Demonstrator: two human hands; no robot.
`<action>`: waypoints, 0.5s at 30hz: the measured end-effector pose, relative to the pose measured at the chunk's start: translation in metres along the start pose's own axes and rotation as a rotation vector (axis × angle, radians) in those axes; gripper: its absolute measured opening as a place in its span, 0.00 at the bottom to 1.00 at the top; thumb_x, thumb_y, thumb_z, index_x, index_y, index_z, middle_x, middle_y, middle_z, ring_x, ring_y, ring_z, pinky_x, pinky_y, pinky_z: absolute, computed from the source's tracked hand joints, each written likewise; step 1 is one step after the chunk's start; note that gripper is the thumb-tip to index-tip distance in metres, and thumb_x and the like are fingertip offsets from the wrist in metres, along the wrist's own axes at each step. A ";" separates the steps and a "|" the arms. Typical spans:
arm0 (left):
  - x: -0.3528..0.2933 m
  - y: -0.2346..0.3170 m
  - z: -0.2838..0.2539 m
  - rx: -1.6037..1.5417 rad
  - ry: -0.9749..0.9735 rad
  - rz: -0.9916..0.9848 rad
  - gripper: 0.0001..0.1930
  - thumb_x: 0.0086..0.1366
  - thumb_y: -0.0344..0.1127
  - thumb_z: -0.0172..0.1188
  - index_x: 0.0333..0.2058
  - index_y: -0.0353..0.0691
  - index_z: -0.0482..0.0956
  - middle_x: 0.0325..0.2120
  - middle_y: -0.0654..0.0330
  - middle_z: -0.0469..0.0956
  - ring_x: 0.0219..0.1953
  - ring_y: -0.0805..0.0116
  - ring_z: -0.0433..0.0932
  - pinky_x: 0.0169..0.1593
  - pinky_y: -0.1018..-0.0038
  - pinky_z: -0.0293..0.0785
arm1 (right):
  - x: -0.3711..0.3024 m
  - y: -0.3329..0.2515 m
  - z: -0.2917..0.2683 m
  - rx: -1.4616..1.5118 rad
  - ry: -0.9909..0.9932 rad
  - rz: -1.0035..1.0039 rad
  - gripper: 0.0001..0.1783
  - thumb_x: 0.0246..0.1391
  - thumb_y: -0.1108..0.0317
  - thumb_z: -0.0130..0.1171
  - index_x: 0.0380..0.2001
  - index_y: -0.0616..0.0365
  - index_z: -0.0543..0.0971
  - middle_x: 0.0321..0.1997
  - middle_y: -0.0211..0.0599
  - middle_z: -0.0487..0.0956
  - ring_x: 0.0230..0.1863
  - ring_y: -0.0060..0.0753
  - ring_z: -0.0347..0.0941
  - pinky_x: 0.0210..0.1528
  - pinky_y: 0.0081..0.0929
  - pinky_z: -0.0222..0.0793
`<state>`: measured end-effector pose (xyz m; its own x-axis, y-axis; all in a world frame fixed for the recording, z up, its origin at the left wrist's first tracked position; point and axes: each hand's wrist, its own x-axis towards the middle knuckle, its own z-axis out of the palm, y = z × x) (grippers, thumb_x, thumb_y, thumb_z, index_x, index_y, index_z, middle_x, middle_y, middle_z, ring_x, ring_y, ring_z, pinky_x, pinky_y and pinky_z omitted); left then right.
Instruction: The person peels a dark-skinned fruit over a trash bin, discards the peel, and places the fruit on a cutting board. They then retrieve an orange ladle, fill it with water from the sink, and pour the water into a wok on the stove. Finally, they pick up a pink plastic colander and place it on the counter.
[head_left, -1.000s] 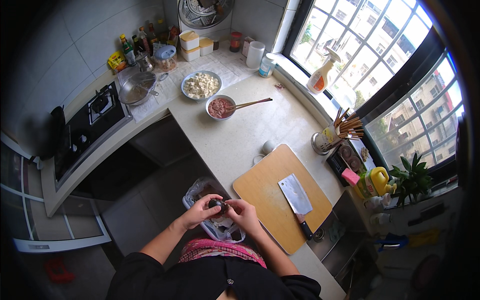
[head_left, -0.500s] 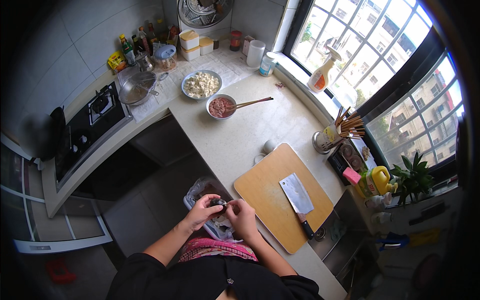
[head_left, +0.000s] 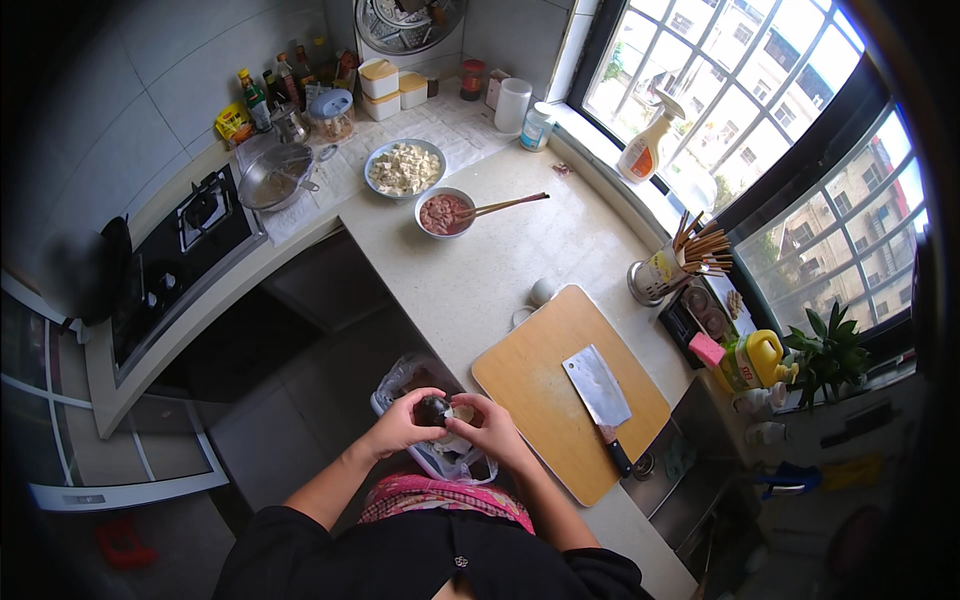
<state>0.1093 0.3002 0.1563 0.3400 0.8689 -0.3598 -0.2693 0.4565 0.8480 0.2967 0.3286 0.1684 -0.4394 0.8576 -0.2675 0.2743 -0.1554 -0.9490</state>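
Note:
My left hand (head_left: 396, 424) holds a dark, glossy century egg (head_left: 432, 410) in its curled fingers. Against the egg's right side, my right hand (head_left: 490, 424) pinches a pale bit of eggshell (head_left: 462, 413). Both hands are over a bin lined with a plastic bag (head_left: 384, 399), which has pale scraps in it. To the right lies a wooden cutting board (head_left: 520, 370) with a cleaver (head_left: 598, 388) flat on it, its black handle toward the near edge. A whole pale egg (head_left: 542, 291) rests just beyond the board's far corner.
Farther back stand a bowl of white cubes (head_left: 404, 168) and a bowl of minced meat (head_left: 442, 213) with chopsticks across it. A strainer (head_left: 275, 178) is by the gas stove (head_left: 180, 255). On the right are a chopstick holder (head_left: 657, 272), a yellow jug (head_left: 752, 360) and the sink (head_left: 690, 470).
The egg shows more of its dark surface. My right fingers have shifted slightly, and a pale shell piece now shows between them and the egg.

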 end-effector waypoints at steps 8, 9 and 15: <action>0.002 0.000 0.002 0.092 0.046 0.015 0.25 0.47 0.21 0.64 0.45 0.36 0.66 0.37 0.62 0.72 0.40 0.76 0.72 0.44 0.78 0.71 | 0.001 -0.009 0.000 -0.113 0.016 -0.030 0.19 0.45 0.67 0.58 0.41 0.64 0.75 0.20 0.28 0.74 0.22 0.14 0.66 0.25 0.16 0.64; 0.003 0.000 0.002 0.082 0.049 0.002 0.25 0.47 0.21 0.64 0.45 0.36 0.66 0.37 0.62 0.72 0.39 0.76 0.72 0.44 0.78 0.71 | 0.001 -0.008 0.000 -0.111 0.008 -0.016 0.18 0.45 0.67 0.58 0.41 0.65 0.75 0.21 0.29 0.74 0.22 0.14 0.66 0.26 0.17 0.65; 0.005 -0.002 -0.002 0.086 0.037 -0.016 0.26 0.46 0.21 0.65 0.45 0.37 0.66 0.37 0.63 0.72 0.39 0.76 0.72 0.44 0.78 0.71 | 0.005 -0.004 -0.002 -0.081 0.014 0.039 0.17 0.45 0.70 0.54 0.40 0.66 0.75 0.23 0.33 0.77 0.24 0.17 0.70 0.28 0.17 0.67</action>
<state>0.1097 0.3039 0.1525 0.3095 0.8688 -0.3865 -0.1849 0.4537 0.8718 0.2950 0.3342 0.1709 -0.4148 0.8587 -0.3011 0.3594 -0.1494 -0.9211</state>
